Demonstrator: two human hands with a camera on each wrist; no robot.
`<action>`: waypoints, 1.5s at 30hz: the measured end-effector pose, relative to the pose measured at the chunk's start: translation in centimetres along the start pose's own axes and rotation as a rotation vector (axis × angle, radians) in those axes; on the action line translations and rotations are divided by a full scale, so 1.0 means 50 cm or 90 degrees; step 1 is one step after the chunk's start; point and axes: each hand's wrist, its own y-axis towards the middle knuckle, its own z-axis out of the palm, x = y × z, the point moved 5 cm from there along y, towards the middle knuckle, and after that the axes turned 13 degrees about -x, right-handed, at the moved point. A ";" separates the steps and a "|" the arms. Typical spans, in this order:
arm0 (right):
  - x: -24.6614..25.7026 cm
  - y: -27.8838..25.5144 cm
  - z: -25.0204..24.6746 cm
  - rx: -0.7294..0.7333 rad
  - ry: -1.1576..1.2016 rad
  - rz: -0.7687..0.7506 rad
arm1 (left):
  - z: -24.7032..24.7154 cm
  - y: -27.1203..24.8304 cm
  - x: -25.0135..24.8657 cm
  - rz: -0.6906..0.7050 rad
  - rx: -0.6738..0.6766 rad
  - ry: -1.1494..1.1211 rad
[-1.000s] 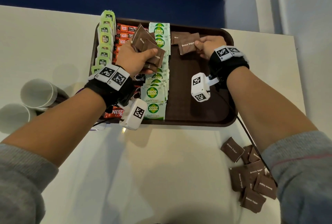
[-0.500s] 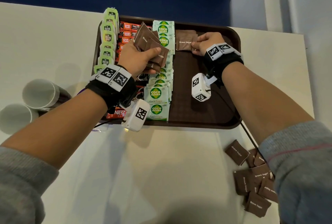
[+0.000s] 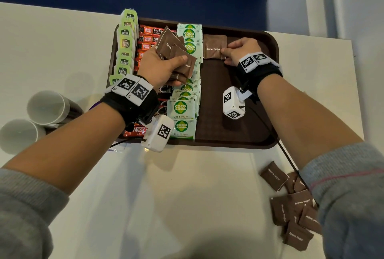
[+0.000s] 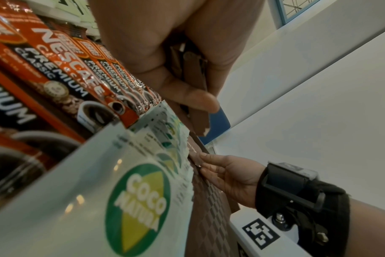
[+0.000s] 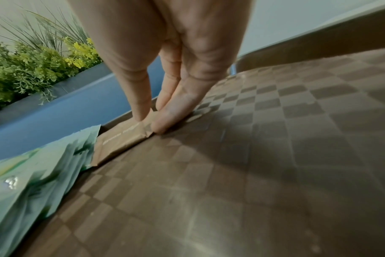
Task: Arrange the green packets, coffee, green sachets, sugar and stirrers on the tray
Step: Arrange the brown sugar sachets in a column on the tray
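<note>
Brown plastic, checker-textured, the tray (image 3: 239, 134) sits at the far edge of the white surface (image 3: 166, 196), toward its right end. Along the tray's left edge runs a column of green McCoy tea packets (image 3: 124, 44); just beside it lie red Nescafé and Great Taste coffee sticks (image 3: 148, 37), then an overlapping column of green Coco Natura sugar sachets (image 3: 182, 109) reaching from the tray's far edge to its near edge.

Left hand (image 3: 161, 67) hovers over the coffee sticks and sachets, thumb and fingers clamped on a fanned bunch of brown sugar packets (image 3: 176, 51); the left wrist view shows their edges pinched between thumb and fingers.

Right hand (image 3: 242, 50) is at the tray's far edge, right of the sachets. Its fingertips (image 5: 163, 125) press on the right end of a flat brown sugar packet (image 3: 214, 48) lying on the tray floor just beside the topmost sachet; the fingers are fairly straight, not wrapped round it.

More brown sugar packets lie in a loose pile (image 3: 291, 206) near the surface's near right corner, off the tray. Two white paper cups (image 3: 31, 119) lie on their sides at the surface's left edge.
</note>
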 end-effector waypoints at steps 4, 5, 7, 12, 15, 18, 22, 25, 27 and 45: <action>0.015 -0.012 -0.012 -0.035 -0.014 -0.048 | 0.001 -0.002 0.001 -0.003 -0.004 0.000; 0.025 -0.021 -0.011 -0.021 -0.007 -0.073 | 0.001 -0.003 0.001 -0.003 -0.004 0.001; 0.054 -0.051 -0.002 0.053 0.026 -0.134 | 0.003 -0.007 0.001 -0.003 -0.002 0.003; 0.107 -0.128 0.020 0.284 0.007 -0.238 | 0.010 -0.022 -0.004 0.021 0.015 0.005; 0.105 -0.148 0.031 0.397 0.004 -0.197 | 0.010 -0.030 -0.008 0.024 0.006 0.006; 0.098 -0.156 0.032 0.421 0.023 -0.157 | 0.010 -0.033 -0.007 0.022 -0.009 -0.010; 0.093 -0.153 0.018 0.379 0.051 -0.140 | 0.009 -0.036 -0.007 0.002 -0.024 -0.015; 0.090 -0.142 0.003 0.337 0.059 -0.146 | 0.007 -0.034 -0.003 -0.011 -0.027 -0.025; 0.089 -0.135 -0.006 0.311 0.072 -0.153 | 0.007 -0.033 -0.002 -0.014 -0.025 -0.018; 0.023 -0.015 -0.028 0.074 0.086 -0.089 | 0.010 -0.030 0.001 -0.033 -0.007 -0.027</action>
